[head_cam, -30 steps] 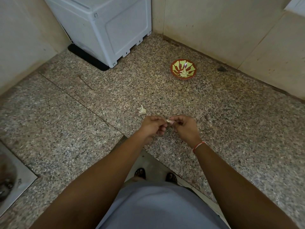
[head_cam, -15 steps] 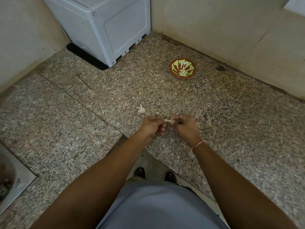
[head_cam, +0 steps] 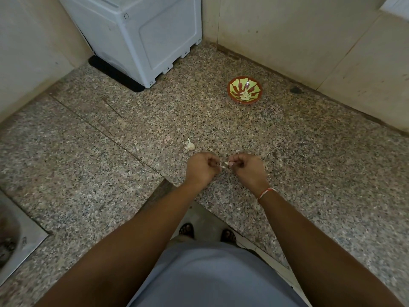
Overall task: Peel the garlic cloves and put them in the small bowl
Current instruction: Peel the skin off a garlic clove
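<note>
My left hand (head_cam: 202,168) and my right hand (head_cam: 246,168) are held close together above the speckled granite counter (head_cam: 99,173), fingers curled. Between their fingertips sits a small pale garlic clove (head_cam: 225,165) with a bit of skin; my right hand pinches the clove and my left pinches the skin end. Another piece of garlic (head_cam: 190,144) lies on the counter just beyond my left hand. The small red-and-green bowl (head_cam: 254,85) stands far back near the wall, with several peeled cloves (head_cam: 245,95) inside.
A white appliance (head_cam: 143,34) on a black mat fills the back left corner. Tiled walls (head_cam: 298,36) close the back and left. A steel sink (head_cam: 15,238) is at the lower left edge. The counter's front edge runs under my arms.
My hands have drawn slightly apart while still working the clove between them. The bowl and the loose garlic piece have not moved.
</note>
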